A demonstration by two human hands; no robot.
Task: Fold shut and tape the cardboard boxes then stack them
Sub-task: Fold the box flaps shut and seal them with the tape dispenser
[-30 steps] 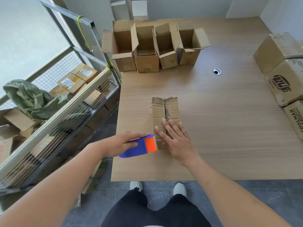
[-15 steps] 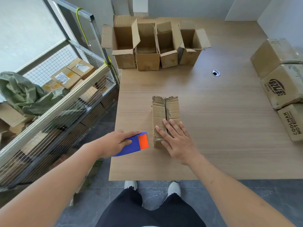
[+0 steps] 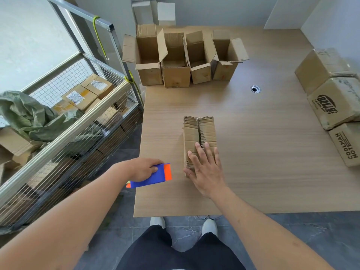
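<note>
Five boxes (image 3: 199, 133), four open (image 3: 183, 59)

Right hand (image 3: 206, 172) presses folded box (image 3: 198, 137) (left hand (image 3: 142, 169) holds tape dispenser (image 3: 153, 175)).

Only 1 view: a wide-angle camera on the person's head, looking forward and steeply down over the wooden table (image 3: 272, 152). Shoes sit at 6 o'clock, the table's far edge at 12 o'clock, forearms close below.

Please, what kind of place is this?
Probably a packing or parcel-handling room: open cardboard boxes in a row on a wooden table, a wire cage holding labelled parcels, and a tape dispenser in the left hand.
</note>
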